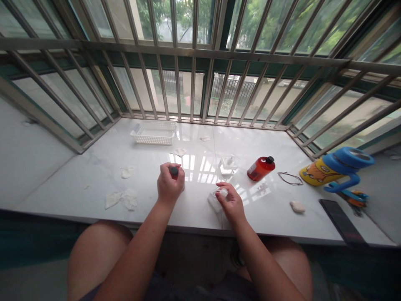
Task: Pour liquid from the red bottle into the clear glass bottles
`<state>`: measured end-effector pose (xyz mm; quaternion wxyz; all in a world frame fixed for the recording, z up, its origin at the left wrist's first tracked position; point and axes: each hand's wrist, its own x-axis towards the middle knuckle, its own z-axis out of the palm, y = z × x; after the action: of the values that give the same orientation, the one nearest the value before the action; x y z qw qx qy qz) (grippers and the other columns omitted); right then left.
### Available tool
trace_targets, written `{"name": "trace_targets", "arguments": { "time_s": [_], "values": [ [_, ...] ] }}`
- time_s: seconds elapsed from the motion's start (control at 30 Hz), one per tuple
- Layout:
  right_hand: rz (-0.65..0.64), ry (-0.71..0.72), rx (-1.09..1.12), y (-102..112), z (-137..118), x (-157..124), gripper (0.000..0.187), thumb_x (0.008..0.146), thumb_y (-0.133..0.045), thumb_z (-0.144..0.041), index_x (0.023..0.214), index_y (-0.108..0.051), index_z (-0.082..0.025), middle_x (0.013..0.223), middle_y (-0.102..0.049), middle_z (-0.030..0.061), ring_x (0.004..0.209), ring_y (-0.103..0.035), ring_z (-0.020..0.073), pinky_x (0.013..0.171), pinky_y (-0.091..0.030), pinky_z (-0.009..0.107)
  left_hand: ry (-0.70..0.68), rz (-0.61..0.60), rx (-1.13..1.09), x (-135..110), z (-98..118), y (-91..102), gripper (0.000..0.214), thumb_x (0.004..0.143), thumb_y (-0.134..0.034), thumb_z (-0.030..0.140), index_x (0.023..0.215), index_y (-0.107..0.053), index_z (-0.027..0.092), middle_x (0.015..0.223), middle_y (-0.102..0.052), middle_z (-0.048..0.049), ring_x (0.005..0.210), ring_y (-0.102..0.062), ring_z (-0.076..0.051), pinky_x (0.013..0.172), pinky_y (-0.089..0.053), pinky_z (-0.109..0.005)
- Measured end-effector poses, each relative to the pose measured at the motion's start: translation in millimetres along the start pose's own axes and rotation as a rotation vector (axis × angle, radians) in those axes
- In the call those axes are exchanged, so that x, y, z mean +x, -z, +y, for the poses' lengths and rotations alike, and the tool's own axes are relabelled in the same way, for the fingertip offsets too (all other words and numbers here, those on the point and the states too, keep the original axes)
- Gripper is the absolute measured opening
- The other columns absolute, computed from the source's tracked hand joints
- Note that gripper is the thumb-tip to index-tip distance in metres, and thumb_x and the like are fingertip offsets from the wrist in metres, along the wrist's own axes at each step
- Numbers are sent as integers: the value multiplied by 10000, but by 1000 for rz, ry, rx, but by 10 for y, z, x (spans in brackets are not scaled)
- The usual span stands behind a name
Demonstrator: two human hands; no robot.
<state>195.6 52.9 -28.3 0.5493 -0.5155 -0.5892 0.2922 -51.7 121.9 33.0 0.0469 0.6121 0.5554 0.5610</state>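
My left hand point(169, 184) is closed around a small bottle with a dark cap point(174, 171), held upright on the white marble sill point(94, 167). My right hand point(231, 203) pinches a small white piece over a clear plastic case point(215, 199) lying on the sill. A second clear case part point(228, 164) rests further back. A red bottle with a black cap point(260, 168) lies on its side to the right of it.
A white plastic basket point(154, 133) stands at the back by the window bars. Crumpled white tissues point(125, 196) lie at the left. On the right are a wire loop point(290, 178), a white lump point(297, 206), a yellow and blue cup point(338, 168) and a dark phone point(341, 221).
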Motion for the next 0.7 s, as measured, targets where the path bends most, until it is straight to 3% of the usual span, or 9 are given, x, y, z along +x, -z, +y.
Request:
{"name": "trace_targets", "arguments": {
  "time_s": [0.17, 0.33, 0.7],
  "values": [
    [20, -94, 92, -23, 42, -23, 296, 898, -807, -476, 1006, -604, -289, 1285, -722, 76, 1203, -669, 302, 1060, -505, 469, -40, -9, 12, 10, 1, 4, 289, 940, -665, 291, 1211, -580, 239, 1081, -809, -59, 1028, -783, -261, 903, -611, -385],
    [50, -113, 107, -41, 52, -25, 381, 871, -824, -483, 937, -501, -292, 1274, -735, 74, 1199, -676, 296, 1052, -515, 475, -81, -19, 52, 32, 1, 15, 162, 955, -632, 293, 1104, -667, 240, 1067, -804, -61, 1022, -768, -259, 927, -600, -386],
    [35, -117, 36, -13, -36, -26, 286, 920, -767, -511, 1004, -606, -291, 1264, -739, 71, 1242, -663, 306, 1081, -507, 496, -69, -36, 62, 39, -2, 19, 104, 951, -614, 303, 1015, -665, 238, 1022, -791, -68, 967, -754, -262, 881, -593, -392]
  ]
}}
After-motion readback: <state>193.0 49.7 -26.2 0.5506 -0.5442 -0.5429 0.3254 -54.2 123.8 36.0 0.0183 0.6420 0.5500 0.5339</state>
